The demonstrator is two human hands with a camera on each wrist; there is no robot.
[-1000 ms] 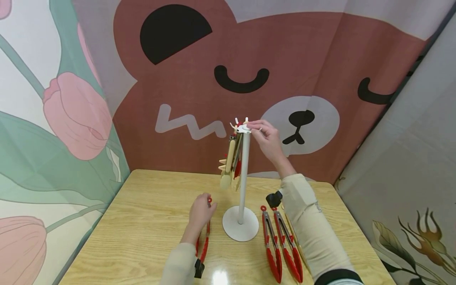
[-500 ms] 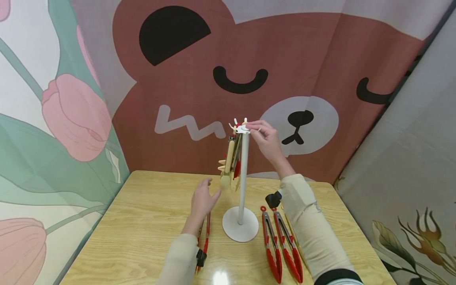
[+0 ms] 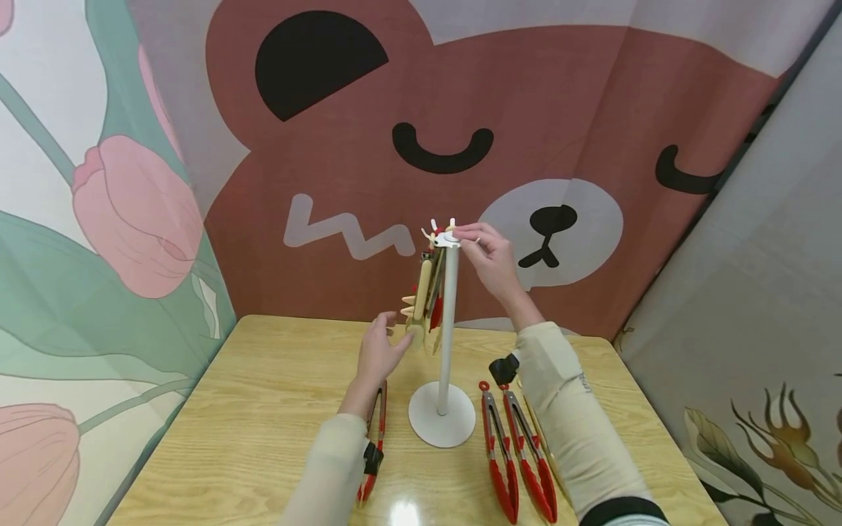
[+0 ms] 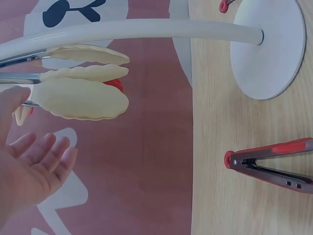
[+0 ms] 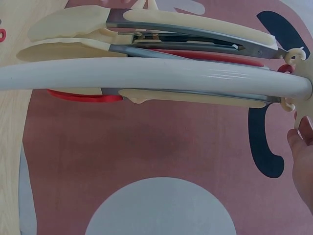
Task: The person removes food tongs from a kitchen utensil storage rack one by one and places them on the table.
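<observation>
My right hand [image 3: 490, 259] pinches the edge of the hooked top of a white upright stand [image 3: 449, 314] between thumb and fingers. Cream-tipped tongs [image 4: 83, 98] with steel arms hang from the hooks on the stand's left side, and red ones show among them. Beside their lower ends is my left hand [image 3: 380, 354], fingers relaxed and spread. Its thumb overlaps the tongs in the left wrist view; whether it touches them I cannot tell. Below that hand, red tongs [image 4: 249, 169] lie on the table, partly hidden by the sleeve in the head view.
Right of the stand's round white base [image 3: 424, 427], two red tongs [image 3: 505, 486] lie side by side on the wooden table [image 3: 276, 409]. A yellowish long item [image 3: 536, 424] lies partly under my right sleeve. A curtain with a bear print [image 3: 329, 161] hangs behind.
My left hand has let go of the red tongs on the table and moved up to the hanging tongs' lower ends. The right hand stays at the stand's top.
</observation>
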